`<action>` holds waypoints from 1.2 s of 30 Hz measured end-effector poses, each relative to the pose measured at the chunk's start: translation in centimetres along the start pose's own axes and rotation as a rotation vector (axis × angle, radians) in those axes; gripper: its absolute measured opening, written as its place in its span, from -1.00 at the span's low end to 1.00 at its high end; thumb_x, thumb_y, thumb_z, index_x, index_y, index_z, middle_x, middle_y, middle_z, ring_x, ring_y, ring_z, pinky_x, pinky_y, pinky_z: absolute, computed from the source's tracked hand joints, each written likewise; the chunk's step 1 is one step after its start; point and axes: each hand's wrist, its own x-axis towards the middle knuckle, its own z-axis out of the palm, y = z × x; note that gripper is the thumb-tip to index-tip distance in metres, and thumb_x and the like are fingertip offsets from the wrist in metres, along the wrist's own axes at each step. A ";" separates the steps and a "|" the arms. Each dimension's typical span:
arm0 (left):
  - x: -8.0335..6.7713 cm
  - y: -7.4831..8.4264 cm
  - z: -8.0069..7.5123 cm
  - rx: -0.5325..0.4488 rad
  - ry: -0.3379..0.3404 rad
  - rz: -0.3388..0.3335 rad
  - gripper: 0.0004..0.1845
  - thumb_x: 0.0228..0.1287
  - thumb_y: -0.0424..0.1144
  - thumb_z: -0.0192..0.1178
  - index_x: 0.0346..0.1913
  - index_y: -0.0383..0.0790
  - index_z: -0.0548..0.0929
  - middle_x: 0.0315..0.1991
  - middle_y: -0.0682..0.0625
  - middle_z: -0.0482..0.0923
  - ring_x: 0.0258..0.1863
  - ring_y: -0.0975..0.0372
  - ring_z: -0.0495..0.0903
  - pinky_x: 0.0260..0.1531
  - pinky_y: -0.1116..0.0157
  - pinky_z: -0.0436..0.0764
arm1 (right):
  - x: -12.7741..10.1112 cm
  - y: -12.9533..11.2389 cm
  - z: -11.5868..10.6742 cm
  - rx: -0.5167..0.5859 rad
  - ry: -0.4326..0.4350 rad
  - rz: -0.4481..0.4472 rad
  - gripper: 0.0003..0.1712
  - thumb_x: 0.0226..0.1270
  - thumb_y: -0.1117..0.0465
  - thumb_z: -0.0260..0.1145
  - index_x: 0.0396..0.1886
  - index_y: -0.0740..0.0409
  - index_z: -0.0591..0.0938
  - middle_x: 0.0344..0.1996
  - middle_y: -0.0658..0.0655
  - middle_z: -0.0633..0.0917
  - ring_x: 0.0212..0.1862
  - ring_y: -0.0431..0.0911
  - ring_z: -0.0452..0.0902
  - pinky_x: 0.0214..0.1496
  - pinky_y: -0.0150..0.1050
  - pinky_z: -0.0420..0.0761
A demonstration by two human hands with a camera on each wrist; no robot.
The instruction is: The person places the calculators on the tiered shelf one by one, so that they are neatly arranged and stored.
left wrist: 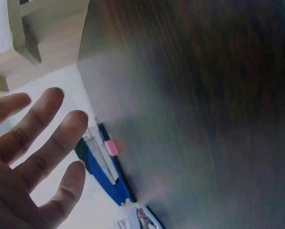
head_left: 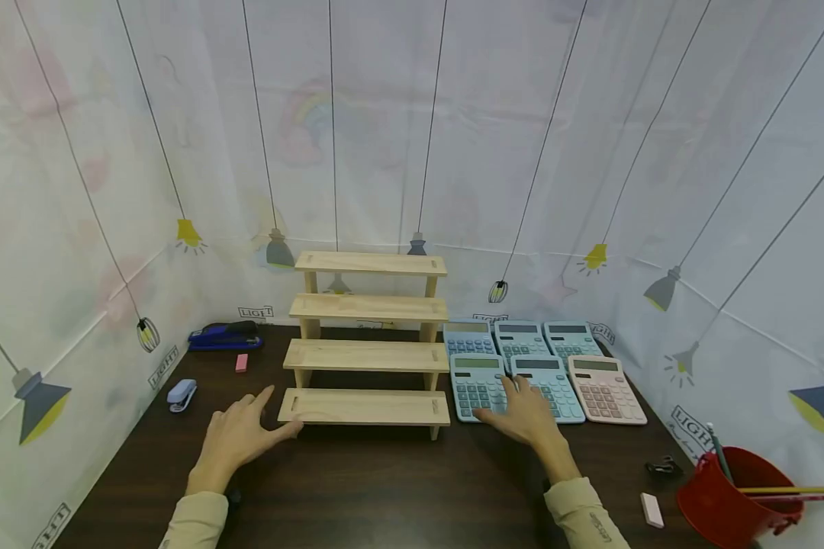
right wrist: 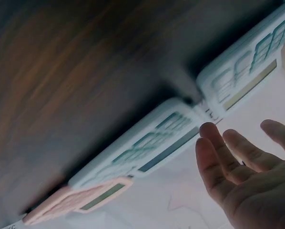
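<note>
My left hand (head_left: 236,435) is held over the dark table with fingers spread, just left of the bottom step of a light wooden four-step riser (head_left: 367,406); nothing lies in it. In the left wrist view the fingers (left wrist: 52,138) are nearly straight. My right hand (head_left: 522,412), extended and holding nothing, overlaps the front row of calculators in the head view. Beneath it are a blue calculator (head_left: 476,374) and a second blue calculator (head_left: 566,400), partly hidden by the hand. A pink calculator (head_left: 596,366) sits at that row's right end.
Three more blue calculators (head_left: 518,329) stand behind. On the left are a blue stapler (head_left: 223,338), a pink eraser (head_left: 241,363) and a small pale-blue stapler (head_left: 181,395). At right are a red bucket (head_left: 717,499) with pencils, a white-pink eraser (head_left: 651,509) and black clips (head_left: 663,467).
</note>
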 end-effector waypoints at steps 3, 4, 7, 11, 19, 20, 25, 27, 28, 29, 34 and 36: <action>0.1 0.2 0.4 0.001 -0.018 0.015 0.14 0.04 0.61 0.13 0.49 -0.19 0.36 0.21 -0.34 0.58 0.09 -0.22 0.61 -0.01 -0.29 0.49 | 0.8 -0.8 0.5 -0.006 -0.014 0.005 0.15 0.13 -0.47 0.30 0.45 0.29 0.36 0.37 0.52 0.38 0.25 0.51 0.41 0.15 0.43 0.48; 0.2 0.2 0.6 0.002 -0.021 0.022 0.12 0.05 0.59 0.14 0.48 -0.19 0.37 0.20 -0.35 0.58 0.09 -0.23 0.61 -0.01 -0.29 0.50 | 1.1 -1.0 0.6 -0.008 -0.022 0.011 0.15 0.13 -0.48 0.29 0.46 0.28 0.35 0.38 0.52 0.38 0.25 0.51 0.41 0.14 0.43 0.48; 0.3 0.4 1.0 0.009 -0.018 0.044 0.10 0.07 0.57 0.16 0.47 -0.21 0.38 0.17 -0.34 0.60 0.06 -0.22 0.61 -0.03 -0.28 0.52 | 2.0 -1.5 1.1 -0.018 -0.048 0.026 0.19 0.12 -0.52 0.27 0.46 0.30 0.34 0.38 0.53 0.36 0.26 0.53 0.40 0.13 0.43 0.48; 0.5 0.6 1.3 0.010 -0.003 0.057 0.09 0.08 0.55 0.17 0.46 -0.24 0.40 0.13 -0.32 0.62 0.05 -0.21 0.61 -0.03 -0.28 0.52 | 2.9 -2.0 1.7 -0.018 -0.082 0.060 0.23 0.11 -0.54 0.26 0.48 0.31 0.31 0.39 0.60 0.29 0.30 0.56 0.33 0.19 0.43 0.44; 1.0 1.0 1.5 -0.010 0.011 0.066 0.11 0.12 0.60 0.06 0.46 -0.24 0.39 0.18 -0.30 0.61 0.11 -0.19 0.57 0.01 -0.28 0.48 | 4.0 -2.4 2.6 -0.017 -0.108 0.127 0.32 0.05 -0.56 0.30 0.52 0.32 0.23 0.35 0.69 0.21 0.33 0.60 0.25 0.26 0.46 0.36; 1.0 1.0 1.5 -0.011 0.010 0.070 0.11 0.12 0.60 0.05 0.46 -0.25 0.39 0.18 -0.30 0.61 0.11 -0.19 0.57 0.00 -0.28 0.48 | 4.1 -2.4 2.7 -0.015 -0.116 0.136 0.34 0.04 -0.56 0.30 0.53 0.32 0.21 0.37 0.69 0.20 0.35 0.59 0.23 0.27 0.46 0.35; 1.0 1.2 1.7 -0.010 0.011 0.076 0.10 0.14 0.59 0.04 0.46 -0.27 0.40 0.15 -0.30 0.63 0.06 -0.17 0.58 -0.02 -0.26 0.49 | 4.5 -2.4 3.1 -0.011 -0.134 0.154 0.37 0.00 -0.57 0.33 0.54 0.30 0.19 0.37 0.71 0.18 0.37 0.59 0.19 0.27 0.46 0.36; 1.0 1.2 1.7 -0.005 0.004 0.076 0.10 0.14 0.59 0.04 0.46 -0.26 0.40 0.13 -0.29 0.65 0.00 -0.13 0.59 -0.04 -0.25 0.49 | 4.5 -2.4 3.2 -0.016 -0.139 0.154 0.37 -0.01 -0.57 0.34 0.54 0.30 0.19 0.36 0.72 0.18 0.37 0.60 0.19 0.26 0.46 0.37; 1.0 1.2 1.7 -0.004 0.000 0.077 0.10 0.14 0.59 0.04 0.46 -0.26 0.40 0.13 -0.29 0.66 -0.03 -0.11 0.59 -0.05 -0.23 0.50 | 4.5 -2.4 3.2 -0.018 -0.142 0.154 0.37 -0.01 -0.56 0.34 0.54 0.30 0.19 0.36 0.72 0.19 0.36 0.60 0.19 0.26 0.46 0.37; 1.0 1.3 1.7 -0.004 -0.005 0.077 0.10 0.14 0.59 0.04 0.46 -0.26 0.40 0.12 -0.29 0.66 -0.05 -0.09 0.59 -0.06 -0.22 0.50 | 4.5 -2.4 3.3 -0.019 -0.146 0.154 0.36 0.00 -0.55 0.34 0.54 0.30 0.19 0.36 0.72 0.19 0.36 0.60 0.19 0.26 0.46 0.37; 1.1 1.3 1.7 -0.012 -0.025 0.078 0.10 0.15 0.58 0.05 0.46 -0.29 0.38 0.12 -0.29 0.66 -0.10 -0.05 0.61 -0.11 -0.18 0.53 | 4.5 -2.6 3.3 -0.016 -0.148 0.154 0.29 0.05 -0.49 0.35 0.53 0.30 0.20 0.34 0.73 0.21 0.35 0.63 0.17 0.24 0.48 0.36; 1.2 1.2 1.8 -0.022 -0.030 0.078 0.10 0.16 0.56 0.06 0.47 -0.31 0.37 0.12 -0.31 0.66 -0.10 -0.07 0.63 -0.12 -0.18 0.54 | 4.6 -2.7 3.3 -0.010 -0.146 0.158 0.28 0.07 -0.47 0.36 0.54 0.29 0.20 0.34 0.73 0.21 0.35 0.63 0.17 0.23 0.50 0.35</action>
